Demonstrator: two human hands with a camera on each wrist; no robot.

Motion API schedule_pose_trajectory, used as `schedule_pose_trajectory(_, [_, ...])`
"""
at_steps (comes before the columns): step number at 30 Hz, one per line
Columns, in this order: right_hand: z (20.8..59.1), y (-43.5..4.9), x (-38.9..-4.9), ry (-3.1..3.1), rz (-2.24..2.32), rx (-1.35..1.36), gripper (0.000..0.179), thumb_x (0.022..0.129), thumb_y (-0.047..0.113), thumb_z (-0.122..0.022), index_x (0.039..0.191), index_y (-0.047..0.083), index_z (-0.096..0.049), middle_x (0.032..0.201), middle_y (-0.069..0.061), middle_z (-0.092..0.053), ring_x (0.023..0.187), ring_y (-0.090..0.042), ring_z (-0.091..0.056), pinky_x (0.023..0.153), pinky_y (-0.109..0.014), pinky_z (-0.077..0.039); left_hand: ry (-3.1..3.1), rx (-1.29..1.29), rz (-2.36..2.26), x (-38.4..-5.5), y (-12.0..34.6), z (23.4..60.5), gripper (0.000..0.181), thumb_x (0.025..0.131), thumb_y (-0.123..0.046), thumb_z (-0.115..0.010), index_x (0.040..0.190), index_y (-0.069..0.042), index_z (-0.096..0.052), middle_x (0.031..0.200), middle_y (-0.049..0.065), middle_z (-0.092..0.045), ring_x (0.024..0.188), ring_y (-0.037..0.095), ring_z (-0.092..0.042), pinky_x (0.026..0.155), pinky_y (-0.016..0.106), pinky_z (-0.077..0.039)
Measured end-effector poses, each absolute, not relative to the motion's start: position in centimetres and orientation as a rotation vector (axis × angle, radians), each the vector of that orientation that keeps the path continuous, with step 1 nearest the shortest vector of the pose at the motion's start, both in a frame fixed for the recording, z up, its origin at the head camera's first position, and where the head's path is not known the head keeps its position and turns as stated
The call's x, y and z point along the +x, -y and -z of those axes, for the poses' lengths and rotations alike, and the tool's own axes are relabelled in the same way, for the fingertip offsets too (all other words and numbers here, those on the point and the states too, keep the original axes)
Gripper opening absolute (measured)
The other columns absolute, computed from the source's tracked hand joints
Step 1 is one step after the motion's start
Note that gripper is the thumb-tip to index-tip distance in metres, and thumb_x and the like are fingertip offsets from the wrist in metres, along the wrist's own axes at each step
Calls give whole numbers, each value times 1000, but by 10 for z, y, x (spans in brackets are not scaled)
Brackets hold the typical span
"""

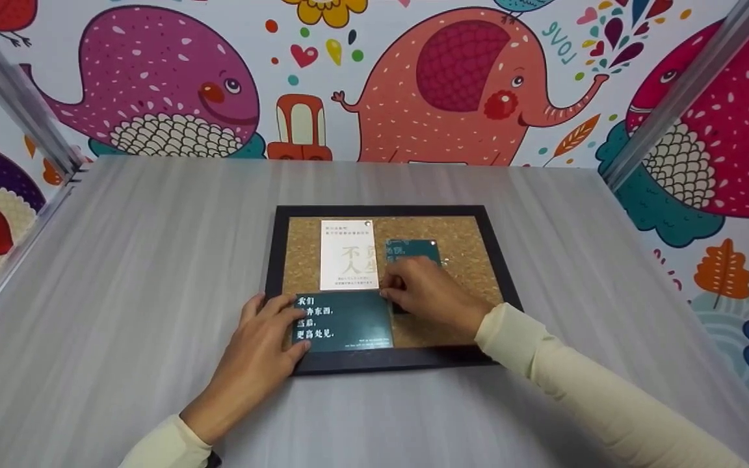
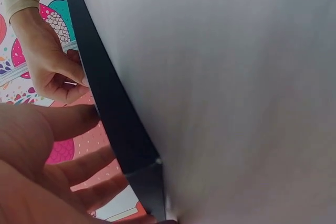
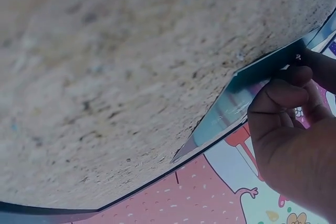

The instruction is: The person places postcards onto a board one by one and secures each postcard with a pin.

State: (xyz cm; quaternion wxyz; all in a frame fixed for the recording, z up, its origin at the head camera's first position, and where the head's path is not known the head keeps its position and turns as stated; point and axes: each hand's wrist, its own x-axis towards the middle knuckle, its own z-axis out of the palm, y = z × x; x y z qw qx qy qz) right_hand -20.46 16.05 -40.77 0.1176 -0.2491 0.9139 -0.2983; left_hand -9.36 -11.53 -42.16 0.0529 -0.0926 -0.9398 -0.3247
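Observation:
A black-framed corkboard (image 1: 462, 234) lies on the table. Across its lower left is a dark green card (image 1: 355, 318) with white writing. My left hand (image 1: 261, 335) rests on that card's left edge and the frame, fingers spread. At the card's upper right corner my right hand (image 1: 436, 289) pinches a small shiny pushpin (image 3: 298, 56), mostly hidden by the fingertips. Above stands a white card (image 1: 347, 250) with a pin (image 1: 368, 223) in its top right corner. Beside it, another dark green card (image 1: 413, 248), pinned at its top right, is partly covered by my right hand.
A clear pin (image 1: 446, 262) shows on the cork right of the upright green card. The grey table (image 1: 173, 260) spreads around the board. Walls with cartoon animals (image 1: 452, 78) stand behind and at both sides, with metal posts (image 1: 680, 97) at the corners.

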Motion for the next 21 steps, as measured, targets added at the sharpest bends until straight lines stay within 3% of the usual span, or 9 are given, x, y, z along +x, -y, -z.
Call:
schedule_pose_trajectory(18, [415, -173, -198, -2811, 723, -905, 16, 105, 18, -79, 118, 20, -86, 104, 6, -64, 94, -11, -59, 78, -30, -56, 2837, -333, 933, -96, 116, 426, 39, 87, -5, -92, 124, 2, -79, 147, 24, -65, 147, 61, -43, 116, 75, -40])
schedule_pose_trajectory(21, [415, -175, -197, -2810, 721, -892, 18, 103, 20, -81, 120, 22, -86, 110, 6, -65, 103, -13, -58, 87, -32, -57, 2841, -328, 938, -96, 116, 426, 39, 87, -4, -92, 124, 2, -79, 147, 24, -65, 147, 61, -42, 117, 75, -40])
